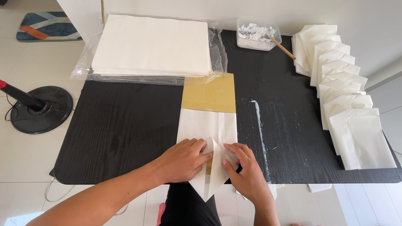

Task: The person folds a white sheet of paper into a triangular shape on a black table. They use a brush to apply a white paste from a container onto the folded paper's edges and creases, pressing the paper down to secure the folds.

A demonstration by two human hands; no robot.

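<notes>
Far left of black wooden worktop (117, 125): stack of white paper sheets on clear plastic wrap (150, 44).
Far centre: clear plastic tub of white paste (256, 34).
Right edge: overlapping row of folded white paper bags (341, 88).
Near centre: white paper piece over yellow card template (207, 121), under both hands.

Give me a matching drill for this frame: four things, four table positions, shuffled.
Things:
1. stack of white paper sheets in clear plastic wrap
2. clear plastic tub of white paste
3. row of folded white paper bags
4. white folded paper under the hands

Places:
A. right edge of the black table
B. near edge, centre
C. far left
D. far edge, centre-right

Pairs: 1-C, 2-D, 3-A, 4-B
</notes>
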